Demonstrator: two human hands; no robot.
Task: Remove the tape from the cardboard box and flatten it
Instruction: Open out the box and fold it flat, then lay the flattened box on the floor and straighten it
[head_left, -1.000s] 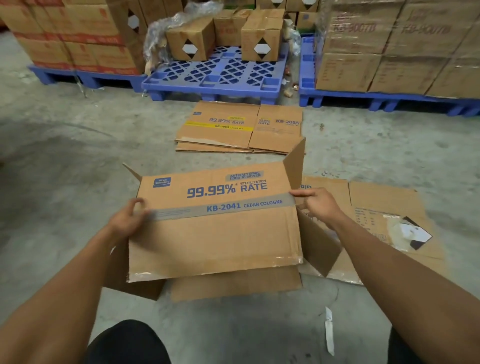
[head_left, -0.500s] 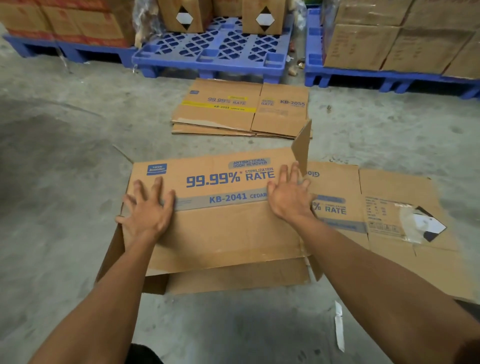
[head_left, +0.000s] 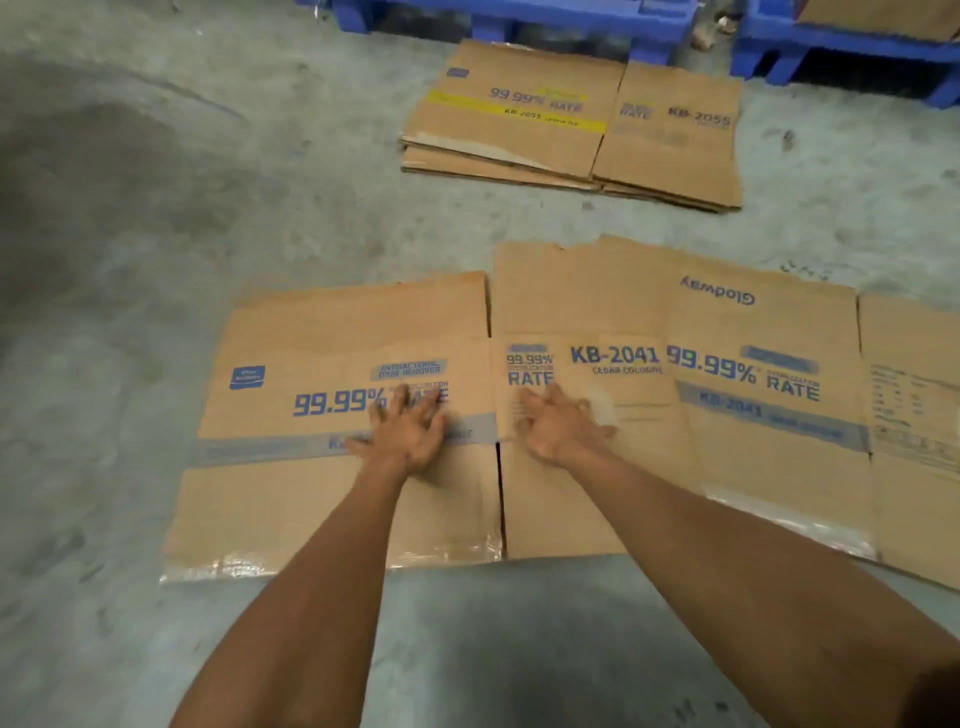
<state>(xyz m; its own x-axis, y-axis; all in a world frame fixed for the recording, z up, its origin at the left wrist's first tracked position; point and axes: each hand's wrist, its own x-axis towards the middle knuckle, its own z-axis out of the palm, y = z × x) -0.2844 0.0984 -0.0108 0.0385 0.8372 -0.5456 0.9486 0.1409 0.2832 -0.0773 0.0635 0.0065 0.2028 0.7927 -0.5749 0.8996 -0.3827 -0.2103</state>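
The cardboard box (head_left: 337, 441) lay flat on the grey concrete floor (head_left: 130, 234), its long axis running left to right, print facing the person. The left hand (head_left: 405, 436) and the right hand (head_left: 558, 428) pressed on it with fingers spread, grasping nothing; blue pallets (head_left: 519, 15) stood beyond.

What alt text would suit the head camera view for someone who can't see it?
Two bare hands, left hand and right hand, press open-palmed on a flattened cardboard box lying on a concrete floor. More flattened boxes lie beyond, near blue pallets.
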